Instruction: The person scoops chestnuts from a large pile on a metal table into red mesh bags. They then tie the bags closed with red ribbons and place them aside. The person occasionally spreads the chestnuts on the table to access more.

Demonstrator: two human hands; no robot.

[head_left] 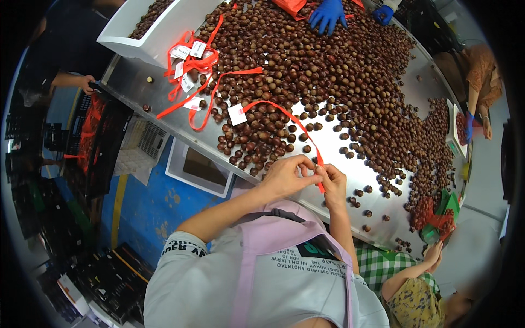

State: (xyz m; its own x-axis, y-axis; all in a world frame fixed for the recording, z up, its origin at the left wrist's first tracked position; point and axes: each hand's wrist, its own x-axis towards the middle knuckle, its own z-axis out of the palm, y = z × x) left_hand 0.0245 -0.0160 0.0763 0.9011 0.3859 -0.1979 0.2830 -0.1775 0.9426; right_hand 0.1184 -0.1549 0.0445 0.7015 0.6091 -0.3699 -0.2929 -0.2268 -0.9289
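Observation:
A long red mesh strip [284, 112] with a white tag [237, 114] at its far end curves over the chestnuts toward me. My left hand [290, 176] is closed, thumb and forefinger pinched together at the near end of this strip. Right beside it my right hand [334, 185] is also closed, gripping the same end with its fingertips; a short red tail sticks out below. Both hands are over the near edge of the metal table [306, 123]. Loose brown chestnuts [257, 131] lie just beyond my left hand.
More tagged red strips [191, 65] are heaped by a white bin [136, 49]. Blue-gloved hands [328, 15] work across the table. At right are a scale [456, 131] and another person's hands [433, 256] by filled red mesh bags [424, 213]. A white crate [199, 164] stands below the table.

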